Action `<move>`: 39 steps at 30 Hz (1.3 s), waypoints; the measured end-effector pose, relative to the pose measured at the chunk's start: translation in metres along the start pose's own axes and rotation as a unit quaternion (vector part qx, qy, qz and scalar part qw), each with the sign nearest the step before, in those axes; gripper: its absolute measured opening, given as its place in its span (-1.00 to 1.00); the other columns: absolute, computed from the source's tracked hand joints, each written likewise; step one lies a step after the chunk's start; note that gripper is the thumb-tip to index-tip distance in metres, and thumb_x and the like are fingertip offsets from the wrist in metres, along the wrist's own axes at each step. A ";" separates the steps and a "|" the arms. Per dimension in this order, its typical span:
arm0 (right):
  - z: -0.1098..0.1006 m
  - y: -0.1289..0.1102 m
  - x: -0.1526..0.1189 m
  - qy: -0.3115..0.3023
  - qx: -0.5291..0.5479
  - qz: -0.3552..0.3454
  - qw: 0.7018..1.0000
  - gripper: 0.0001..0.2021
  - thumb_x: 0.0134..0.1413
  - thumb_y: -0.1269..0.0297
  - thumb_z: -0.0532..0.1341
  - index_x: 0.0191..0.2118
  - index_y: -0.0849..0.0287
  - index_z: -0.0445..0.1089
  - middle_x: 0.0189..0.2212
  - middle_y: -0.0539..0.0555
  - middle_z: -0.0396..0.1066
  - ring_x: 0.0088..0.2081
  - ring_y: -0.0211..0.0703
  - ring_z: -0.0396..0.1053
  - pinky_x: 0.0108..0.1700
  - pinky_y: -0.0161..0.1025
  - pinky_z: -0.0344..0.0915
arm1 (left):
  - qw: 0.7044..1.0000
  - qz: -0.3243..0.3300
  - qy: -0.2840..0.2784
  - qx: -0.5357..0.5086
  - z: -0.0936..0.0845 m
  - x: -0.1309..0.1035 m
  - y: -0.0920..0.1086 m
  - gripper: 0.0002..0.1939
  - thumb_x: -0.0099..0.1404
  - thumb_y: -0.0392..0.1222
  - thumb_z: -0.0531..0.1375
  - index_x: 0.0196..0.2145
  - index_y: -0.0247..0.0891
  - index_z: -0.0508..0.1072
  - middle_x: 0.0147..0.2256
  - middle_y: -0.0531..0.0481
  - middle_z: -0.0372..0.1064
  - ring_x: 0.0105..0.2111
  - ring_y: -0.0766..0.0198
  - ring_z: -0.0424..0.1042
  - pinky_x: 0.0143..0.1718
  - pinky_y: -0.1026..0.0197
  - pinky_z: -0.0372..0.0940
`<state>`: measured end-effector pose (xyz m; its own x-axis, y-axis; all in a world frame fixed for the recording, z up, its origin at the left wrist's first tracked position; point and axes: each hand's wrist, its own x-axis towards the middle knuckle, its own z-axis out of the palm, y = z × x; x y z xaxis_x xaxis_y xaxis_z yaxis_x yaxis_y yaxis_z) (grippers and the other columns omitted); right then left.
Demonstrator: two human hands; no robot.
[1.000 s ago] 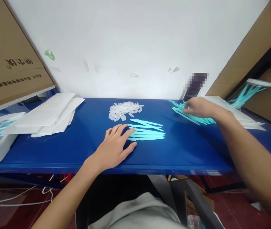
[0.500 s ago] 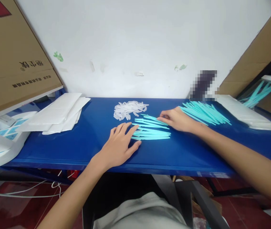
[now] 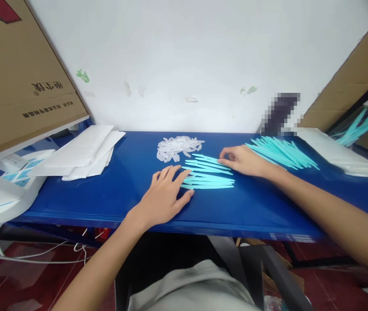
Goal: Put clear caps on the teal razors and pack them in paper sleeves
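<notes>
A loose row of slim turquoise plastic sticks, shaped like eyebrow razors (image 3: pixel 214 178), lies on the blue table between my hands. My left hand (image 3: pixel 164 194) rests palm down at the row's left ends, fingers spread, the fingertips touching or covering some ends. At the upper right of the row, my right hand (image 3: pixel 239 160) pinches the end of one turquoise stick between thumb and forefinger; the fingertips partly hide it. Behind the row sits a heap of small translucent white plastic pieces (image 3: pixel 177 147). A bigger pile of turquoise sticks (image 3: pixel 284 152) lies just beyond my right wrist.
White flat packets (image 3: pixel 77 149) are stacked at left, beside a white device (image 3: pixel 38 181) and a large cardboard box (image 3: pixel 25 77). More white sheets (image 3: pixel 339 151) lie at right, near a clear container (image 3: pixel 359 125) of turquoise sticks. A white wall (image 3: pixel 171 52) backs the table (image 3: pixel 106 198).
The whole view has shifted slightly, so everything appears a little further right. Both hands stay nearly in place; my right fingertips have moved a touch to the right along the row.
</notes>
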<state>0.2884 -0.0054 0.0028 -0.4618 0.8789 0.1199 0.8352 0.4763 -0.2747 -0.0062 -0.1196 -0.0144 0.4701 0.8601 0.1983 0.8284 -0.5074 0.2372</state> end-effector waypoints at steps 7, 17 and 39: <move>0.006 -0.004 0.005 0.054 -0.027 -0.030 0.998 -0.57 0.36 -0.08 0.03 -0.14 0.13 0.51 -0.45 0.07 0.46 -0.35 -0.06 0.35 -0.25 -0.17 0.05 | 1.000 -0.001 -0.004 -0.001 -0.002 0.000 0.001 -0.41 0.56 0.16 -0.07 0.41 -0.11 0.14 0.42 -0.22 0.03 0.41 -0.13 0.00 0.33 -0.32 0.01; 0.004 -0.015 -0.009 0.082 0.017 -0.003 0.996 -0.58 0.30 -0.04 0.07 -0.33 0.16 0.51 -0.63 -0.01 0.29 -0.55 -0.16 0.24 -0.33 -0.17 0.14 | 1.000 -0.006 0.008 -0.009 0.000 0.000 0.001 -0.39 0.55 0.16 -0.06 0.43 -0.12 0.10 0.41 -0.22 0.04 0.43 -0.17 -0.09 0.35 -0.33 -0.01; 0.013 -0.034 -0.022 -0.101 0.023 -0.145 0.984 -0.19 0.34 -0.28 -0.03 0.50 0.13 0.04 0.48 0.19 -0.05 0.47 0.20 -0.05 0.45 0.20 -0.03 | 1.000 -0.006 -0.001 -0.004 0.000 -0.001 0.003 -0.40 0.54 0.16 -0.05 0.40 -0.14 0.16 0.40 -0.23 0.06 0.43 -0.19 -0.08 0.35 -0.34 0.00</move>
<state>0.2668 -0.0410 -0.0027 -0.7317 0.6815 0.0092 0.6481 0.6999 -0.3003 -0.0045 -0.1214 -0.0135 0.4599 0.8666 0.1937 0.8316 -0.4968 0.2481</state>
